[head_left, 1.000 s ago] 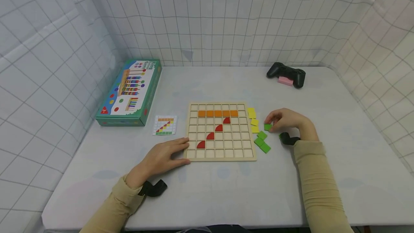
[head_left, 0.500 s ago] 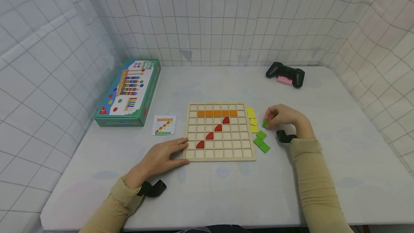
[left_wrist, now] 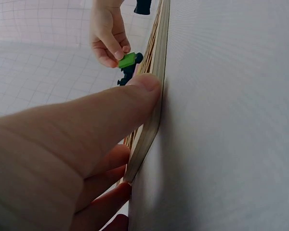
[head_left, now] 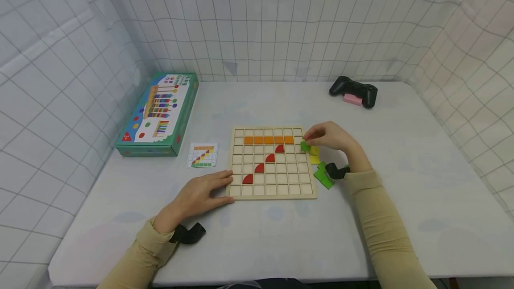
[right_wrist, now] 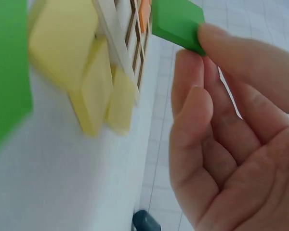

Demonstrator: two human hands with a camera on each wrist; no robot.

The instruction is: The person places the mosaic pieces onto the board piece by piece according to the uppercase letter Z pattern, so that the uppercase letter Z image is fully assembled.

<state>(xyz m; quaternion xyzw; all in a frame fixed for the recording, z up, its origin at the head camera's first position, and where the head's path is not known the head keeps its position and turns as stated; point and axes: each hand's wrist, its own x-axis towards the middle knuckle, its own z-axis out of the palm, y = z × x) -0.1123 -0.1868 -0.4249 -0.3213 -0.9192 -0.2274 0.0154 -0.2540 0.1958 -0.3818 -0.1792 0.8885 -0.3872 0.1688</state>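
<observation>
My right hand (head_left: 331,137) pinches a green square tile (right_wrist: 177,24) between thumb and fingertips, raised above the table at the right edge of the wooden grid board (head_left: 277,199). In the left wrist view the tile (left_wrist: 127,60) sticks out from that hand's fingertips. My left hand (head_left: 201,195) rests against the board's near left corner, its thumb (left_wrist: 139,91) on the front edge and its fingers along the left side. Set in the board are a row of orange squares (head_left: 268,140) and a diagonal of red quarter-circle pieces (head_left: 259,168).
Yellow tiles (head_left: 314,159) and more green tiles (head_left: 323,178) lie beside the board's right edge. A small pattern card (head_left: 202,154) lies left of the board. A green game box (head_left: 158,115) sits at the back left, a black game controller (head_left: 354,91) with a pink block (head_left: 352,99) at the back right.
My right hand has lifted the green tile from the table and carried it left to the board's right edge. My left hand has stayed at the board's corner.
</observation>
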